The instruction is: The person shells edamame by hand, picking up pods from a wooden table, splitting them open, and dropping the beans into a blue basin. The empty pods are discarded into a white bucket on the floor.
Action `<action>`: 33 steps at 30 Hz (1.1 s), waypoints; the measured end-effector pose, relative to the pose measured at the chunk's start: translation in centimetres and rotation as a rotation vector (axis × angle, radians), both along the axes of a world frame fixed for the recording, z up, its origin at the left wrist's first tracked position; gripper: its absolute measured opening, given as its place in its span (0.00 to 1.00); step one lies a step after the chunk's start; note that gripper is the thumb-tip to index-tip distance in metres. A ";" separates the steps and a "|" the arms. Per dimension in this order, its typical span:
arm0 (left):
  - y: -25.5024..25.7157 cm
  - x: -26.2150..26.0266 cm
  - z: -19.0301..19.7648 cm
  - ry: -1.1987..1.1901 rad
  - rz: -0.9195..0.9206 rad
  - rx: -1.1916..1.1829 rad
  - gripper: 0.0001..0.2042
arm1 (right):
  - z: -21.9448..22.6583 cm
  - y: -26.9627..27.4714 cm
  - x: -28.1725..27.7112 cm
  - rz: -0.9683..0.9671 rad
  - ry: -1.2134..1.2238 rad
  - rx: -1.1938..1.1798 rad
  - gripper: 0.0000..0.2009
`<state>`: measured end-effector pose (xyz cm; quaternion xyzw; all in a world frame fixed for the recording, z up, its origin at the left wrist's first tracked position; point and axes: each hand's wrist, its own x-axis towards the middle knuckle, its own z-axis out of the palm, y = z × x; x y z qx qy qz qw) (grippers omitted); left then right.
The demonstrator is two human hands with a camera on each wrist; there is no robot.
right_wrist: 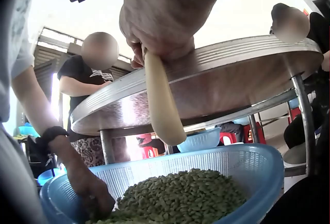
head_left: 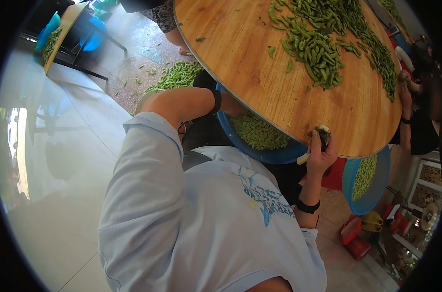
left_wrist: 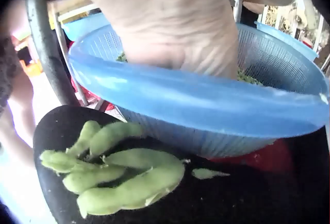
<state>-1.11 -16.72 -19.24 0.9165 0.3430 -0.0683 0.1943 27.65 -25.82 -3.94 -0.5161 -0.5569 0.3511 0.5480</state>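
My left hand (right_wrist: 93, 188) reaches down inside a blue plastic basket (left_wrist: 206, 103), at the edge of a heap of shelled green beans (right_wrist: 180, 195). In the left wrist view the basket's rim hides its fingers; I cannot tell whether they hold anything. At the edge of the round wooden table (head_left: 240, 53), my right hand (head_left: 323, 155) grips a long pale rounded handle (right_wrist: 161, 100). The handle hangs below the fist, and something dark with a pale tip shows above the thumb in the head view. Several green soybean pods (left_wrist: 129, 183) lie on black-clothed legs beside the basket.
A large pile of soybean pods (head_left: 318, 53) covers the table's far side. More pods (head_left: 175, 77) lie on the floor at left. A second blue basket (head_left: 359, 207) with beans stands to the right. Other people (right_wrist: 85, 80) are around the table, whose metal legs (right_wrist: 305, 123) reach down.
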 end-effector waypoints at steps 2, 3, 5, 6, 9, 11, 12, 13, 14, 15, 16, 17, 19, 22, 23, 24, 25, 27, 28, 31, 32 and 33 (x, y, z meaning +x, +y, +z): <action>0.2 0.5 -1.6 0.146 -0.132 0.009 0.13 | -0.1 0.1 0.1 0.010 -0.006 0.004 0.07; 0.1 0.6 -1.9 0.143 -0.131 0.008 0.13 | -0.3 0.1 0.1 0.008 -0.005 0.015 0.07; 0.1 0.5 -2.3 0.093 -0.227 0.075 0.12 | -0.2 0.1 0.0 0.009 -0.002 0.029 0.08; 0.2 0.4 -2.8 0.094 -0.229 0.078 0.12 | -0.1 0.1 -0.1 0.005 0.006 0.016 0.08; 0.1 0.5 -3.5 0.007 -0.268 0.195 0.11 | -0.3 0.1 0.0 -0.003 0.008 0.007 0.08; 0.2 0.6 -2.7 0.096 -0.292 0.138 0.13 | -0.4 0.1 0.0 -0.007 0.005 0.013 0.08; 0.2 0.4 -2.3 0.095 -0.294 0.139 0.13 | -0.4 0.1 0.0 -0.015 0.000 0.013 0.08; 0.0 0.1 -1.8 0.041 -0.196 0.064 0.14 | -0.4 0.1 0.1 -0.025 -0.004 0.012 0.08; -0.1 0.0 -1.5 -0.011 -0.098 -0.014 0.15 | -0.6 0.1 0.2 -0.029 -0.005 0.011 0.08; -0.1 0.1 0.1 -0.011 -0.102 -0.016 0.15 | -0.8 0.2 0.3 -0.019 -0.023 0.027 0.08; -0.1 0.1 2.7 -0.010 0.017 -0.142 0.16 | -0.9 0.2 0.3 -0.010 -0.039 0.046 0.07; -0.1 0.2 4.6 -0.008 0.136 -0.266 0.18 | -0.9 0.2 0.3 -0.015 -0.038 0.048 0.07; -0.5 -0.1 6.4 -0.027 0.162 -0.424 0.16 | -0.7 0.2 0.2 -0.016 -0.012 0.046 0.07; -2.6 -1.7 7.7 -0.197 0.368 -0.628 0.14 | -0.4 0.0 0.2 -0.026 -0.017 -0.009 0.09; -3.4 -2.4 8.2 -0.351 0.545 -0.673 0.13 | -0.5 -0.1 0.3 -0.044 -0.010 -0.001 0.09; -4.0 -3.1 9.1 -0.395 0.639 -0.662 0.13 | -0.8 -0.1 0.4 -0.048 -0.042 -0.007 0.09; -4.5 -4.0 10.2 -0.443 0.733 -0.648 0.13 | -0.9 0.0 0.6 -0.050 -0.076 -0.010 0.09; -5.3 -6.4 13.1 -0.483 0.981 -0.725 0.12 | -0.4 0.2 0.6 -0.029 -0.057 -0.015 0.08; -5.5 -8.7 12.7 -0.367 0.881 -0.473 0.11 | -0.2 0.1 0.5 0.004 -0.034 -0.034 0.08; -8.0 -17.0 9.7 0.080 0.447 0.703 0.06 | 0.1 0.0 0.2 -0.006 -0.072 -0.001 0.08; -7.4 -16.6 11.5 0.076 0.439 0.712 0.06 | 0.3 0.0 0.1 -0.015 -0.071 0.007 0.08; -6.7 -15.8 15.1 0.276 0.527 0.461 0.06 | 0.5 0.1 0.0 0.008 -0.046 -0.023 0.08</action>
